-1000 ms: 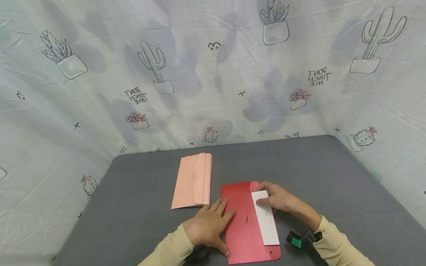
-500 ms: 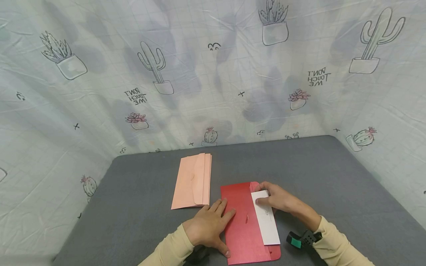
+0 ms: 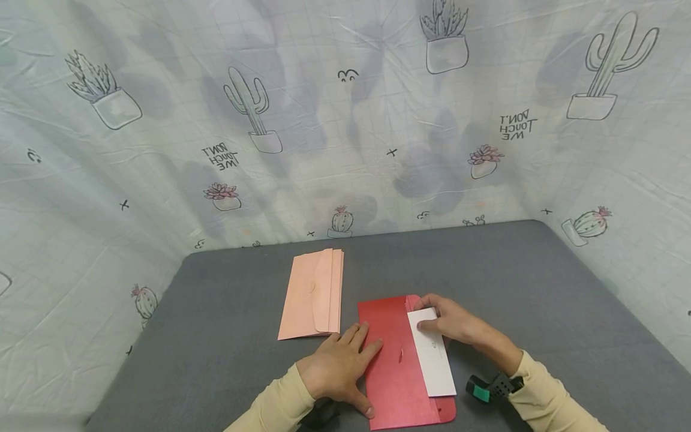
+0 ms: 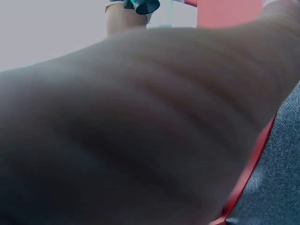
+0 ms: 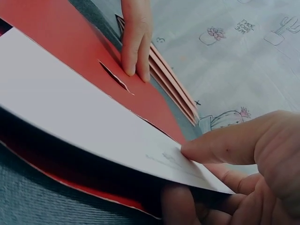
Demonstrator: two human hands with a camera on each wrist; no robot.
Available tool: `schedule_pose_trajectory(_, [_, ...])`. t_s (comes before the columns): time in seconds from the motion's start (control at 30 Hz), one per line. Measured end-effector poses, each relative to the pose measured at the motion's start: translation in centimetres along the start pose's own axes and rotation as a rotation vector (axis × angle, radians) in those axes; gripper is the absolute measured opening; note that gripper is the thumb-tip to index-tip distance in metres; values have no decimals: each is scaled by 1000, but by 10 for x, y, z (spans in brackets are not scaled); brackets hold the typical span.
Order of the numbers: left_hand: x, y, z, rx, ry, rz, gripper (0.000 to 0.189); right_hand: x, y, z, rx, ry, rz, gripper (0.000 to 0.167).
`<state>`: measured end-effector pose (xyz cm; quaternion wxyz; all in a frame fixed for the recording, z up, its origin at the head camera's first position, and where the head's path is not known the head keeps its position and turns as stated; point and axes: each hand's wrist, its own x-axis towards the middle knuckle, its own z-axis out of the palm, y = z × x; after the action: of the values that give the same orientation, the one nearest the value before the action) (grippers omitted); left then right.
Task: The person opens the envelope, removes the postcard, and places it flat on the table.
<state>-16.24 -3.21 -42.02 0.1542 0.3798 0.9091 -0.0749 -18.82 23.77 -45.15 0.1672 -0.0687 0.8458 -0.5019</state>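
A red envelope (image 3: 394,372) lies flat on the grey table, its flap side to the right and a small slit in its face. My left hand (image 3: 340,366) rests spread over its left edge, fingers straight. From the envelope's right side a white card (image 3: 433,360) sticks partly out; how much of it is inside is hidden. My right hand (image 3: 453,321) pinches the card near its far end, thumb on top and fingers beneath, as the right wrist view shows the card (image 5: 89,112) bowed slightly above the red flap. Mostly the palm side of my left hand fills the left wrist view.
Several pink envelopes (image 3: 308,294) lie stacked beyond my left hand, left of the red one. The grey table (image 3: 216,312) meets a cloth backdrop (image 3: 302,120) with printed cacti at the back and sides. A dark wrist strap (image 3: 491,389) hangs at my right sleeve.
The white card has shifted very slightly to the right and away from me, with my right hand still pinching it. My left hand and the envelopes stay where they were.
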Motion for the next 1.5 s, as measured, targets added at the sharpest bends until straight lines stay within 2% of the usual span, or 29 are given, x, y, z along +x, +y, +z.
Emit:
schedule_pose_trajectory(0.67, [2, 0, -2, -14, -4, 4, 112, -1, 1, -9, 3, -4, 12, 37])
schedule_pose_trajectory(0.83, [2, 0, -1, -27, -1, 2, 112, -1, -1, -8, -1, 33, 39, 35])
schedule_pose_trajectory(1.03, [2, 0, -1, -31, -1, 1, 113, 1, 0, -8, 25, 78, 86, 44])
schedule_pose_trajectory(1.23, [1, 0, -2, -40, -8, 0, 113, 2, 3, -11, 90, 22, 99, 50])
schedule_pose_trajectory(1.37, [2, -1, -1, -41, -6, 2, 113, 3, 4, -13, 113, -5, 75, 45])
schedule_pose_trajectory(1.5, [1, -1, -1, -41, -2, 4, 113, 3, 5, -11, 96, 7, 73, 40])
